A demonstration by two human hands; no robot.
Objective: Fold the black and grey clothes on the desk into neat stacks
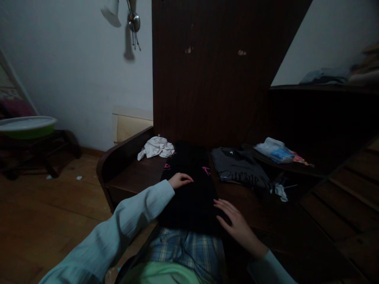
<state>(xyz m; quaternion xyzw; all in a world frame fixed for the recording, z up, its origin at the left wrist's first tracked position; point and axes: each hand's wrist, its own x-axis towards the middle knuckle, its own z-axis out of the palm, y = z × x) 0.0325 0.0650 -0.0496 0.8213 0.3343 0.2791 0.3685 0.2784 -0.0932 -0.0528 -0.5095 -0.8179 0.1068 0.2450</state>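
Observation:
A black garment with pink marks point(189, 205) lies flat and narrow over the dark wooden top and reaches down to my lap. My left hand point(180, 180) rests on or just above its middle, fingers stretched out together and nothing seen in them. By the garment's right edge is my right hand point(232, 221), fingers apart and palm down; whether it touches the cloth I cannot tell. Right of the black garment lies a folded dark grey T-shirt point(239, 167) with black lettering. A crumpled white cloth point(156, 147) sits at its left.
A clear and blue plastic packet point(274, 150) lies on a shelf at the right, above a small white scrap point(280, 192). A tall dark wood panel point(213, 86) stands behind. At the far left a green basin point(28, 128) rests on a stool.

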